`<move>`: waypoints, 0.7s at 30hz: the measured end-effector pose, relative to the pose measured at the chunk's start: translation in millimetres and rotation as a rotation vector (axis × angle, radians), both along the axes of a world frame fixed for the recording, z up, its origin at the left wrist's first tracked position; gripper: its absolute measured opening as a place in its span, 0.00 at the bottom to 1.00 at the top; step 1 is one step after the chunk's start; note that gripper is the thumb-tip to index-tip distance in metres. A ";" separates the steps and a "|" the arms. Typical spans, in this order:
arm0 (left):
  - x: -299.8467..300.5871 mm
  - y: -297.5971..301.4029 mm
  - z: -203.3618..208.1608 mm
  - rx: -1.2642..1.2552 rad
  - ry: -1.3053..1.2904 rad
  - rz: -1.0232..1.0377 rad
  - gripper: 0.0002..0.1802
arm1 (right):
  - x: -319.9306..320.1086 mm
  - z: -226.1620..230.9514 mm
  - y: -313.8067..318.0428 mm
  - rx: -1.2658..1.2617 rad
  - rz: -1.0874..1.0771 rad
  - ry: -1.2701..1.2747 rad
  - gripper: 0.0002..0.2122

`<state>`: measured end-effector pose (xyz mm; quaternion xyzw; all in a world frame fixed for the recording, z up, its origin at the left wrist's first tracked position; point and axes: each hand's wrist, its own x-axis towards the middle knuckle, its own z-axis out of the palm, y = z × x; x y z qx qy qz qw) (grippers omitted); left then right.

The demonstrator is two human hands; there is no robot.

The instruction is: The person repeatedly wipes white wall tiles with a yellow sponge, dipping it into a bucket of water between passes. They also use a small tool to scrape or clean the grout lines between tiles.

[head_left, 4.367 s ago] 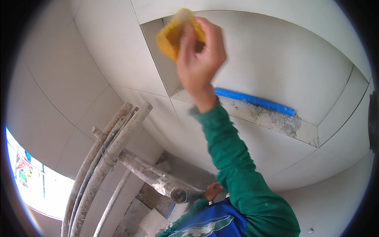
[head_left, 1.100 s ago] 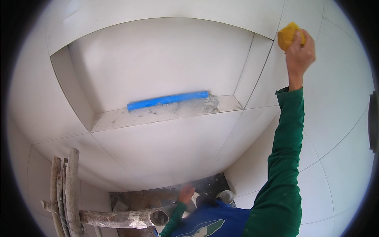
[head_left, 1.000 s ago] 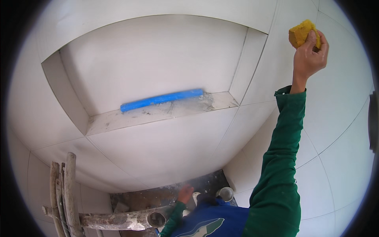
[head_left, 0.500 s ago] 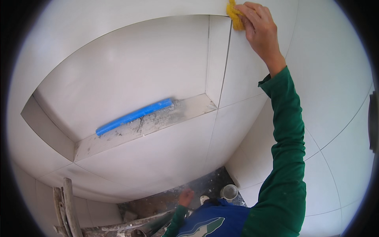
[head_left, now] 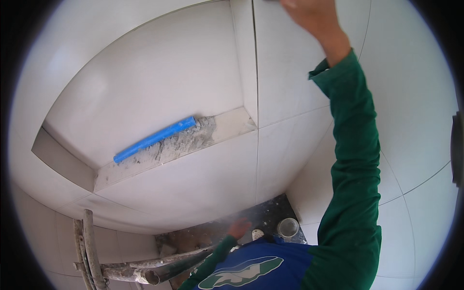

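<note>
My right hand (head_left: 314, 17) is raised to the top edge of the view, against the white tiled wall (head_left: 295, 63) just right of a recessed niche. Its fingers are cut off, so what they hold is hidden; the yellow sponge seen earlier is out of view. A blue pipe piece (head_left: 154, 139) lies slanted on the niche's ledge (head_left: 229, 124), on grey mortar crumbs. Down low, my left hand (head_left: 240, 227) hangs near the floor side of the wall, small and blurred, with no object visible in it.
Pole-like wooden or metal bars (head_left: 92, 251), stained with mortar, stand and cross at the lower left. A round clear-looking container (head_left: 288, 227) sits on the dark, dirty floor (head_left: 270, 212). A dark object (head_left: 456, 150) juts in at the right rim.
My right hand has moved up, its fingers and the yellow sponge leaving the view. The view has shifted, so the niche and blue pipe piece appear further left.
</note>
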<state>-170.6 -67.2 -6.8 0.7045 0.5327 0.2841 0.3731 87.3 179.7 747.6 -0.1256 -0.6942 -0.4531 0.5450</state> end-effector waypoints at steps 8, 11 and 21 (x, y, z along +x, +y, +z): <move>42.0 -2.5 68.5 -0.538 -0.143 0.093 0.31 | 4.4 -190.9 2.8 -0.150 0.070 -0.086 0.13; 40.4 -7.4 45.7 -0.542 -0.154 0.034 0.31 | 23.1 -250.1 -18.9 -0.356 0.034 -0.176 0.14; 54.0 -5.8 51.9 -0.536 -0.144 -0.053 0.32 | -10.2 -52.4 -48.9 -0.071 -0.116 -0.169 0.13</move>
